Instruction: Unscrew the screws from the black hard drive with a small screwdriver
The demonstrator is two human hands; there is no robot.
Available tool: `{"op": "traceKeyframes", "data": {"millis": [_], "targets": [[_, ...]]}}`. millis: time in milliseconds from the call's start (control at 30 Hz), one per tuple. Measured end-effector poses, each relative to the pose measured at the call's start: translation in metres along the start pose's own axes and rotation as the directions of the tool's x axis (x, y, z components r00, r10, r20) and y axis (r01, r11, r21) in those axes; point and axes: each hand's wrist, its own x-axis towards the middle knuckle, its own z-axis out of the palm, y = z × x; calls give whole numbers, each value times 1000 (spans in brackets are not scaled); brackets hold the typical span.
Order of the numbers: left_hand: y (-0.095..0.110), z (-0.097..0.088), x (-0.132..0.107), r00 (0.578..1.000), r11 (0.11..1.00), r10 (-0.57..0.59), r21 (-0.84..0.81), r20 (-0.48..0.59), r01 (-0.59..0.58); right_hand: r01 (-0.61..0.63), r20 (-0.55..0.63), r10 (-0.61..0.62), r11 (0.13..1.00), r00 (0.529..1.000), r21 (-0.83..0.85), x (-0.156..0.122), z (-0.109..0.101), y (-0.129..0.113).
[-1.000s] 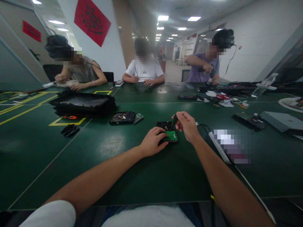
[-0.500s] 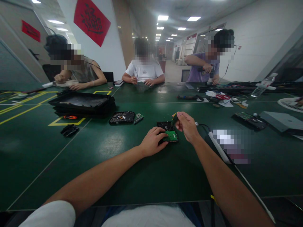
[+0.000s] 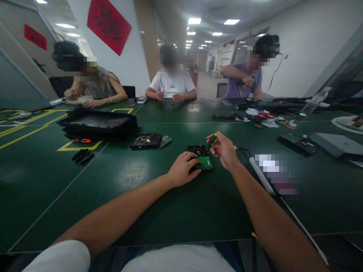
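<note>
A hard drive point(image 3: 195, 148) with a green circuit board point(image 3: 204, 163) on its near half lies flat on the table in front of me. My left hand point(image 3: 185, 166) grips it from the left, with fingers over the board and the thumb along the near edge. In my right hand point(image 3: 223, 150) is a screwdriver point(image 3: 212, 140) with a dark green and yellow handle, pinched between thumb and fingers. The handle stands nearly upright above the right side of the drive. Its tip is too small and dark to tell whether it touches a screw.
Left of the drive lie another hard drive point(image 3: 145, 141) and a loose circuit board point(image 3: 166, 141). Stacked black trays point(image 3: 98, 124) stand farther left, near black gloves point(image 3: 82, 155). To the right are a white power strip point(image 3: 262, 175), a third drive point(image 3: 297, 144) and a grey box point(image 3: 337, 145). Three people sit opposite.
My right fingers have shifted around the screwdriver handle, and more of the handle shows. The left hand and hard drive stay in place. The middle person's hands have moved slightly.
</note>
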Motion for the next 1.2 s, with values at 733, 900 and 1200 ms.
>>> {"op": "traceKeyframes", "data": {"millis": [733, 900, 1200], "targets": [[1, -1, 1, 1000, 1000, 3, -20, 2, -3, 13, 46, -9, 996, 999, -94, -3, 1, -1], [1, -1, 0, 1000, 1000, 1, -14, 9, -1, -28, 55, 30, 999, 998, -40, -2, 1, 0], [1, -2, 1, 1000, 1000, 3, -2, 21, -3, 4, 32, -2, 997, 999, -74, -2, 1, 2]]}}
